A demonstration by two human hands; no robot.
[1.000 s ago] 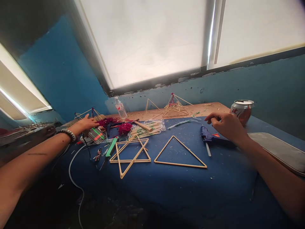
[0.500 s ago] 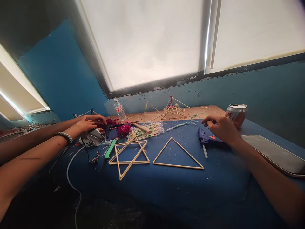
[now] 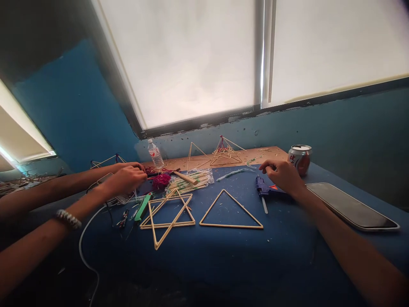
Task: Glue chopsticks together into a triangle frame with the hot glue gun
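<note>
My left hand [image 3: 125,180], with a beaded bracelet on the wrist, is closed around a phone [image 3: 121,198] at the left of the blue table [image 3: 223,256]. Another person's hand [image 3: 136,166] reaches in from the left and touches the same spot. My right hand [image 3: 281,175] lies with curled fingers over the handle of a blue glue gun [image 3: 262,191]. Between my hands lie a flat stick triangle [image 3: 230,209] and a stick star [image 3: 168,211].
A soda can [image 3: 299,158] and a dark tablet [image 3: 349,207] are at the right. A water bottle [image 3: 155,154], stick pyramids [image 3: 225,151], a bag of sticks [image 3: 188,181], magenta yarn [image 3: 160,181], a green cutter [image 3: 143,207] and a white cable [image 3: 83,251] crowd the back and left.
My left hand has closed on the phone and lifted it a little. Another person's arm has come in from the left to the phone. My right hand stays on the glue gun.
</note>
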